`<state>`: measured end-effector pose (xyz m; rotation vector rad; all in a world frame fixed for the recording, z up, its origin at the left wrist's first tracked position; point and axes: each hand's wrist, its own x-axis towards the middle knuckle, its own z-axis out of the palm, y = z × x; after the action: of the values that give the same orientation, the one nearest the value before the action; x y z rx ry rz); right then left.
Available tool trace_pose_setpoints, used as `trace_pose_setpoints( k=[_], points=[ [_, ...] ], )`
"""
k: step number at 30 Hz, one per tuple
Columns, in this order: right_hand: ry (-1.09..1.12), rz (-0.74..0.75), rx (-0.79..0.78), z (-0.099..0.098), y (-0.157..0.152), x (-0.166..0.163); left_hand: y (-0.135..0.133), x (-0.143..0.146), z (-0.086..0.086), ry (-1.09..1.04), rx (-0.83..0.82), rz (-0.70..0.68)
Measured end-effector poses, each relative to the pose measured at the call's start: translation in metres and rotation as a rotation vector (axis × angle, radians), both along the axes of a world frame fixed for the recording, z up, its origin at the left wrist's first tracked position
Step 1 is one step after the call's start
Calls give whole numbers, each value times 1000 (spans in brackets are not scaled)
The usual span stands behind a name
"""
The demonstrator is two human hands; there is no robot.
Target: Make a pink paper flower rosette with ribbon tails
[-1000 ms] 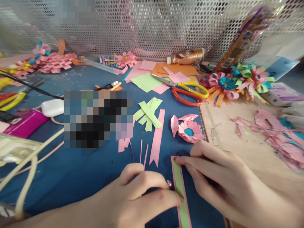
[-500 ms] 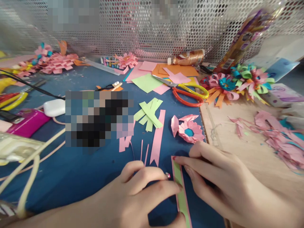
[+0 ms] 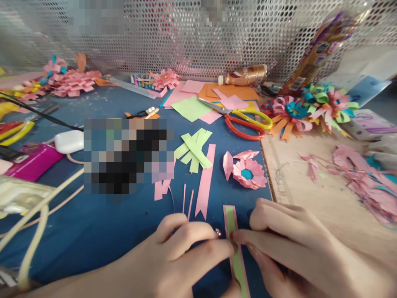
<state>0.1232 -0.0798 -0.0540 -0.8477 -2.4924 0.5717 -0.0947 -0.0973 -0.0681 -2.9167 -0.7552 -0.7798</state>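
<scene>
A light green paper strip (image 3: 237, 258) lies on a slightly wider pink strip, whose border shows around it, at the lower middle of the blue surface. My left hand (image 3: 192, 252) holds this layered strip between forefinger and thumb, near its lower part. My right hand (image 3: 288, 244) has its forefingertip on the strip's upper part, with the thumb close by at the right edge. Beyond the hands lie a notched pink strip (image 3: 206, 182), crossed green strips (image 3: 195, 150), thin pink strips (image 3: 190, 205) and a folded pink paper flower (image 3: 249, 174) with a blue centre.
Scissors (image 3: 248, 120) with red and yellow handles lie on coloured paper sheets (image 3: 190, 108). Ribbon-like paper flowers (image 3: 328, 105) sit at the right, beside a tall bottle (image 3: 316, 49). Pink scraps (image 3: 369, 186) cover part of the wooden board (image 3: 288, 165). Cables (image 3: 43, 219) run along the left.
My right hand has slid down along the strip, from its top end toward my left fingers. My left hand has hardly moved.
</scene>
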Motion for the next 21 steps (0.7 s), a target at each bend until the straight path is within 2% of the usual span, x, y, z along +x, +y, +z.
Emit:
trace_pose_setpoints(
  k=[6,14,18,21],
  points=[
    [-5,-19,18,-4,2,0,1,-1,1,21,-19,28],
    [-3,3,13,-1,-1,1,-8,10,2,-67,-84,179],
    [23,-70,28,-3,-1,1,-6,10,1,-76,-18,65],
    [24,-49,24,-2,-1,1,-1,6,-1,-87,-3,17]
  ],
)
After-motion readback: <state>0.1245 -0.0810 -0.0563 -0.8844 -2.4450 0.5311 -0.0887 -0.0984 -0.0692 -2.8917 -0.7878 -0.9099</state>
